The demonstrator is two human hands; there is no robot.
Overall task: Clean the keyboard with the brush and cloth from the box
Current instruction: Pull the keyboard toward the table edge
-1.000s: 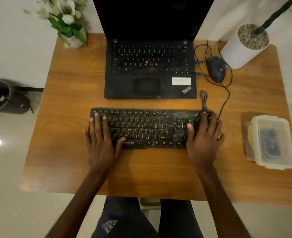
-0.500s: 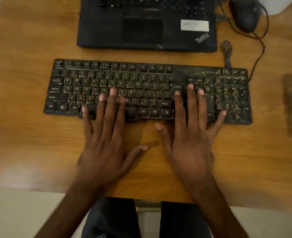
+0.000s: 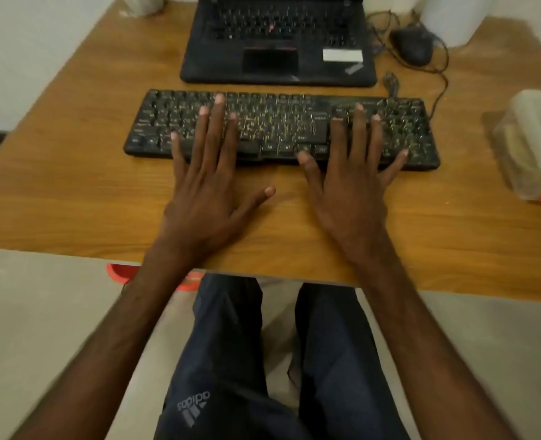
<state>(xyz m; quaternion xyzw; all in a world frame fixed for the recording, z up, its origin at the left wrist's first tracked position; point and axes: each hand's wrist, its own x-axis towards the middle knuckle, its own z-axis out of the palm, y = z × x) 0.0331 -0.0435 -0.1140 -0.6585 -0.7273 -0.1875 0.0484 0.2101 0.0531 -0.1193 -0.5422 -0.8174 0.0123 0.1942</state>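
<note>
Listing hands first: state? (A)
Entry one, left hand [image 3: 205, 198]: fingers straight, spread, laid over the keys, gripping nothing. Entry two, right hand [image 3: 351, 198]: likewise flat, empty. (B)
Item beneath? (A)
Entry three, keyboard [image 3: 278, 125]: black, flat on the table [image 3: 72, 185], just before the laptop [image 3: 278, 42]. Likely light, rigid plastic; best held by its two short ends, not the keys. Its cable [image 3: 391, 82] at the back edge would limit lifting. (B)
Tools? (A)
Entry four, box [image 3: 536, 138]: clear plastic, well right of the right hand, probably light; contents blurred, brush and cloth not discernible. (B)
</note>
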